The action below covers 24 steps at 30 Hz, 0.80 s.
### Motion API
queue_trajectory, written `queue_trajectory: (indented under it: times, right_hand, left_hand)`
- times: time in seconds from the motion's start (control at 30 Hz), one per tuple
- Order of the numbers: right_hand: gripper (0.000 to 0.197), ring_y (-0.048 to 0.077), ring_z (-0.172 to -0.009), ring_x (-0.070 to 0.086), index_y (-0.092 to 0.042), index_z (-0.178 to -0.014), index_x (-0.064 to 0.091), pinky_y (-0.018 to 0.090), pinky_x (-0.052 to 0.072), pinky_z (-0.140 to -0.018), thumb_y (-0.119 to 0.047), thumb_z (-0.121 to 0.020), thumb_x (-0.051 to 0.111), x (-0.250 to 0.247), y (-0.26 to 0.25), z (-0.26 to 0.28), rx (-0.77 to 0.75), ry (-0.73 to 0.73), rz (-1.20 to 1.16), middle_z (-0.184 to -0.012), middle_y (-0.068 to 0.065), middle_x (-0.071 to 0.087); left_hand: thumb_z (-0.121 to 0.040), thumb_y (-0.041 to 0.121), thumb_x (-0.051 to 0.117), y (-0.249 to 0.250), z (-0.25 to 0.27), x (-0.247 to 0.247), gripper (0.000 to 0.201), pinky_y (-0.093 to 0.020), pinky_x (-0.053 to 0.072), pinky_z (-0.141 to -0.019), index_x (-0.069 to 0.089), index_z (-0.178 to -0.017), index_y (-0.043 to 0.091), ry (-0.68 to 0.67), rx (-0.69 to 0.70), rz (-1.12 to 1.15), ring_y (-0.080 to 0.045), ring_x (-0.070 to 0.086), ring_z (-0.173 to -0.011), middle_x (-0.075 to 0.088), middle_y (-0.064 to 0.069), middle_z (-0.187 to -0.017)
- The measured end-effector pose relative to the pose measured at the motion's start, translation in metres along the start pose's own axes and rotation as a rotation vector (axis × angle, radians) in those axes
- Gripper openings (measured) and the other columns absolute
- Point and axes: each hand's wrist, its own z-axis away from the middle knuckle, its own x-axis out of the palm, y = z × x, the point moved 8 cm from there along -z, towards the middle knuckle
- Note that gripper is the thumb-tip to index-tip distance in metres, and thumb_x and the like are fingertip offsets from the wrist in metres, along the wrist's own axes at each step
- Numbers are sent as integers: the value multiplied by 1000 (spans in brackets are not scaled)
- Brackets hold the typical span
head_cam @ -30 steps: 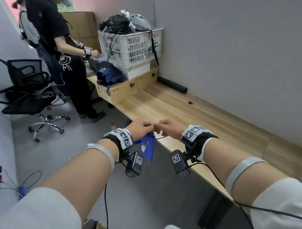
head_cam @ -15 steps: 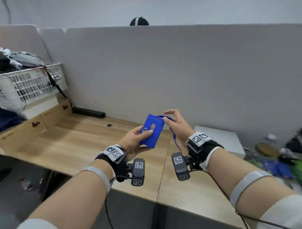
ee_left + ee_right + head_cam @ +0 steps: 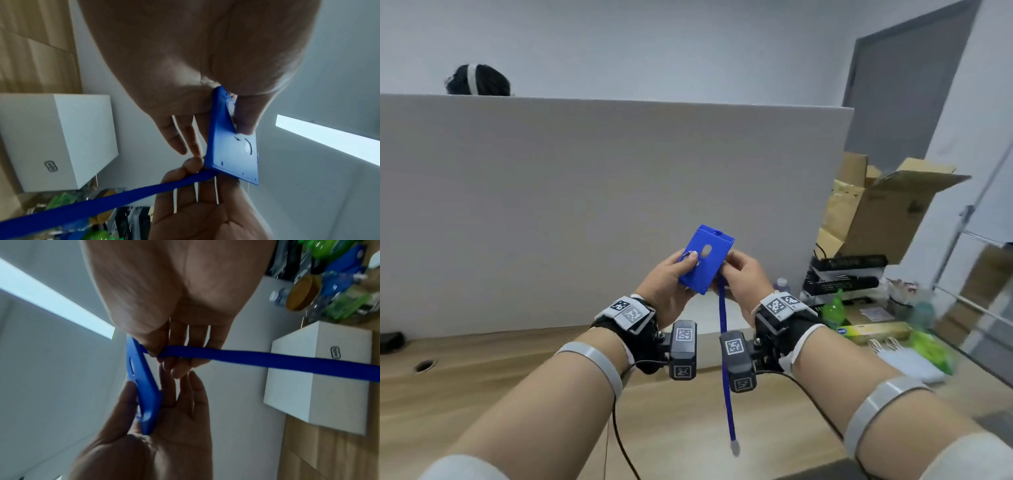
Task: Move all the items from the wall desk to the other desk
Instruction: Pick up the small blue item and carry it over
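Blue badge holder is pinched in both grips, left hand and right hand, its lanyard dangling.

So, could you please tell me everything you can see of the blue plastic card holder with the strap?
The blue plastic card holder is a flat rigid rectangle with an oval cut-out in its face and a small tab on its top edge. It is held tilted in the air above the wooden desk. The left hand grips its lower left side, thumb on the face; the right hand holds its right edge. A blue woven strap hangs down from it, ending in a pale tip.
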Motion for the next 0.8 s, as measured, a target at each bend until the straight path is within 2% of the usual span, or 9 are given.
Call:
queue_trajectory:
  times: [0.07, 0.17, 0.27, 0.33, 0.4, 0.47, 0.6, 0.7, 0.8]
  right_hand:
    - [14, 15, -53, 63, 1, -99, 63, 23, 52, -50, -11, -98, 56, -17, -5, -3, 19, 36, -14, -78, 13, 65]
    - [15, 18, -58, 60, -6, -93, 64, 25, 55, -60, -16, -99, 56, -42, -8, -7, 73, 57, 67, -72, 9, 64]
    - [15, 18, -57, 57, -4, -98, 64, 25, 54, -62, -15, -100, 53, -63, -11, -7, 87, 55, 64, -67, 8, 60]
    - [16, 17, -55, 57, -2, -100, 63, 25, 53, -59, -14, -100, 53, -79, -10, -9, 96, 88, 75, -66, 8, 60]
    - [19, 16, -55, 56, -1, -102, 65, 27, 51, -60, -16, -99, 54, -98, -5, -13, 125, 129, 159, -66, 6, 60]
    - [21, 13, -50, 52, -6, -91, 68, 26, 45, -55, -19, -99, 54, -117, -2, -14, 139, 162, 273, -63, 3, 57]
    - [26, 11, -46, 38, -12, -78, 67, 25, 32, -49, -22, -99, 54, -145, -1, -8, 148, 205, 297, -54, -3, 44]
    - [21, 10, -46, 34, -9, -85, 68, 24, 31, -48, -22, -97, 58, -160, -5, -11, 128, 217, 247, -52, -6, 38]
    - [19, 12, -46, 36, -6, -93, 73, 25, 32, -47, -24, -90, 66, -174, -21, -24, 70, 208, 353, -55, -1, 43]
  left_hand:
    - [-99, 25, 54, -5, -19, 14, 39, -59, 37, -109, 54, -132, 4, -48, -8, 4, -38, 57, -108, 63, -22, -120]
    - [-101, 26, 51, -8, -40, 35, 35, -60, 41, -105, 55, -131, 6, -103, 0, 6, -35, 60, -94, 64, -21, -115]
    - [-102, 27, 50, -12, -59, 58, 36, -47, 52, -89, 52, -132, 6, -177, 11, 8, -30, 61, -86, 59, -29, -125]
    - [-103, 24, 49, -15, -67, 72, 34, -43, 52, -88, 52, -130, 5, -211, 10, 4, -27, 63, -92, 61, -28, -124]
    - [-102, 21, 49, -19, -75, 82, 30, -48, 50, -96, 54, -127, 6, -232, 10, -36, -27, 64, -98, 64, -21, -116]
    - [-102, 18, 51, -23, -84, 87, 27, -54, 49, -100, 55, -124, 4, -229, 28, -108, -30, 64, -101, 65, -18, -112]
    - [-99, 15, 56, -28, -102, 96, 17, -65, 53, -86, 60, -114, 11, -213, 134, -356, -39, 69, -97, 69, -19, -110]
    - [-98, 10, 53, -32, -112, 113, 19, -52, 60, -77, 63, -114, 15, -256, 240, -578, -31, 72, -89, 70, -16, -104]
    - [-95, 3, 55, -46, -125, 133, 27, -26, 56, -72, 69, -114, 16, -319, 316, -822, -18, 67, -85, 71, -4, -95]
